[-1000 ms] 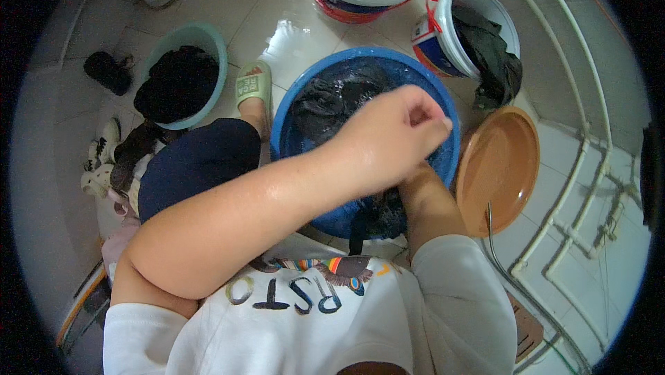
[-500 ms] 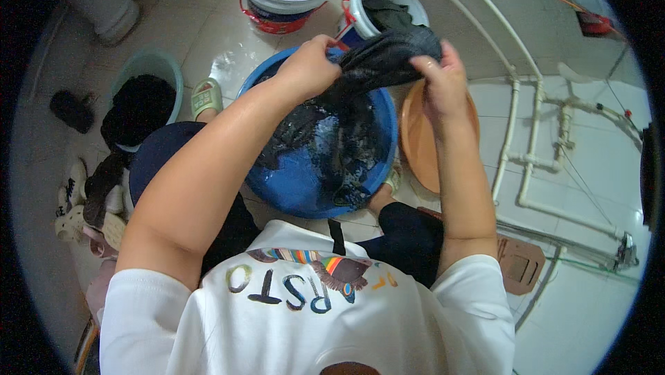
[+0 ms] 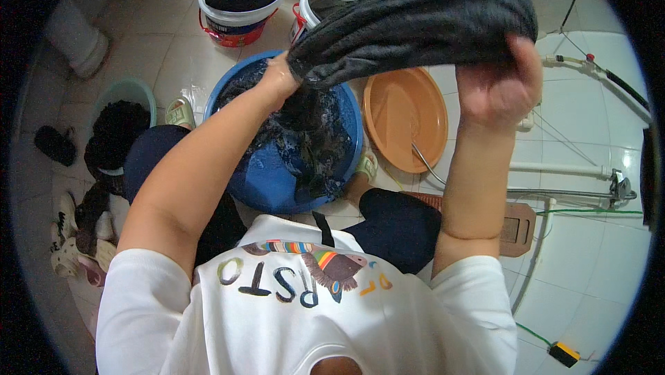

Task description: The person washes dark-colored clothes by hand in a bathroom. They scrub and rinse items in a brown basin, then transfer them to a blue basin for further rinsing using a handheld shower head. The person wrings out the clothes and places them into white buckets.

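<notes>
Currently, the left hand (image 3: 280,82) clasps one end of a dark cloth (image 3: 415,28), which spans across to the right hand (image 3: 499,91), curled around its other end; beneath the left grip sits a blue tub (image 3: 267,184).

both arms reach forward, bare below the upper arm, with the hands well apart. the left forearm (image 3: 218,136) slants up and inward from a bent left elbow (image 3: 166,226), and the left hand (image 3: 279,80) is closed in a grip, its fingertips hidden. the right forearm (image 3: 478,174) stands nearly upright, the right elbow (image 3: 471,240) creased. the right hand (image 3: 499,91) is raised and slightly blurred, gripping, most of its fingers out of sight; one digit, apparently the thumb (image 3: 526,56), rises along its outer side. both legs are bent, the knees spread.
</notes>
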Action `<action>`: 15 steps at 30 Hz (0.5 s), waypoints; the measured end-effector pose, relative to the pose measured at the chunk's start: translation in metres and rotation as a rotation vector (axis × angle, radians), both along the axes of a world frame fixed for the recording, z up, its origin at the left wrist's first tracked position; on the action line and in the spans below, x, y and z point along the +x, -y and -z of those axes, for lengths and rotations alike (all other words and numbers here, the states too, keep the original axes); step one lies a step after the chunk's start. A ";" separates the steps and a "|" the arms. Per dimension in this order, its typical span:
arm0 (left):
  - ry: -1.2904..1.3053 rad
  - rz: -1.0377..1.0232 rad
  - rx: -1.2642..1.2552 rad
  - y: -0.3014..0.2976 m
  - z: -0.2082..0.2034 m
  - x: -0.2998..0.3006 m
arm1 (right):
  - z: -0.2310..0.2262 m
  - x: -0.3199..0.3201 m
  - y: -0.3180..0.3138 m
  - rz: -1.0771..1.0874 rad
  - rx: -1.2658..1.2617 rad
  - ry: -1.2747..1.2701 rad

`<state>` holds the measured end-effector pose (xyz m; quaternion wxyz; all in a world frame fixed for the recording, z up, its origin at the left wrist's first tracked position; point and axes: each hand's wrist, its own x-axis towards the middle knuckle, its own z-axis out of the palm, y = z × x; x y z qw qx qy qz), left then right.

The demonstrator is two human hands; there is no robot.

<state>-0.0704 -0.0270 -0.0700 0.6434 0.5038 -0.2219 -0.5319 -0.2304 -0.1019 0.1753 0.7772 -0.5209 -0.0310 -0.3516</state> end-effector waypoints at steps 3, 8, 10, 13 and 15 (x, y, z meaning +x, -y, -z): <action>-0.479 -0.052 -0.019 0.002 -0.006 0.013 | 0.046 -0.043 0.016 0.329 0.121 -0.163; -0.455 -0.098 -0.223 -0.005 -0.043 0.010 | 0.188 -0.094 0.030 0.505 0.451 -0.995; -0.355 -0.104 -0.221 -0.013 -0.062 -0.004 | 0.241 -0.085 0.020 0.212 0.938 -0.843; 0.205 -0.034 -0.372 -0.018 -0.054 -0.020 | 0.293 -0.057 0.003 0.066 0.806 -0.769; 0.358 0.078 -0.371 -0.022 -0.044 -0.031 | 0.348 -0.060 -0.002 0.086 0.265 -0.705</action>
